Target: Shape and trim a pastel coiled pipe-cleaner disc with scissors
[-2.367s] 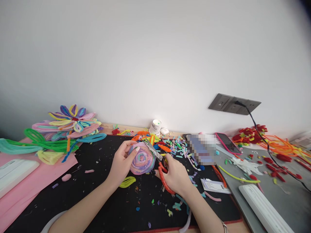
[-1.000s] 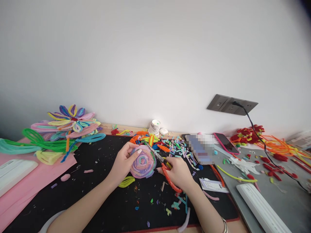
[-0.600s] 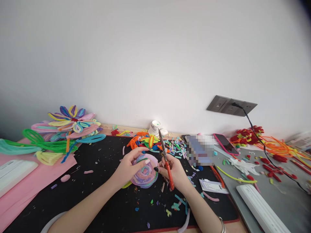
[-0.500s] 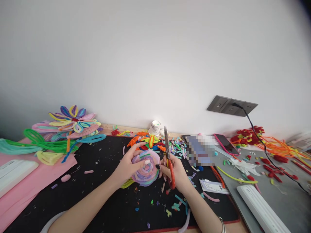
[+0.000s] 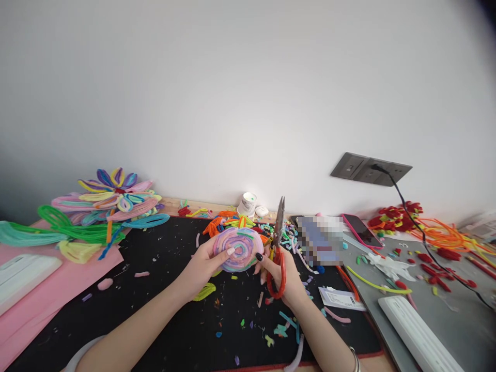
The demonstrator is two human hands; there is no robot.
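A round coil of pastel pipe cleaners (image 5: 239, 238), pink, purple and blue in a spiral, is held up over the black mat. My left hand (image 5: 199, 268) grips its left side, thumb across the front and fingers behind. My right hand (image 5: 289, 279) is closed around scissors with red handles (image 5: 282, 274); the blades point up, close together. The thumb and fingertips of this same hand also rest at the coil's right edge. Behind the coil lie orange and yellow pipe-cleaner loops (image 5: 217, 226), partly covered. A yellow-green loop (image 5: 204, 292) sits below my left hand.
Cut pipe-cleaner bits litter the black mat (image 5: 163, 320). A large pipe-cleaner flower (image 5: 119, 191) stands at the left. At the back is a small white cup (image 5: 247, 204). A pink-edged phone (image 5: 361, 230), a white power strip (image 5: 416, 330) and a black cable (image 5: 422, 235) are on the right.
The coil has risen slightly, moved right and tilted back. The scissors have turned with my right hand, so their handle loops show wider and the blades lean right.
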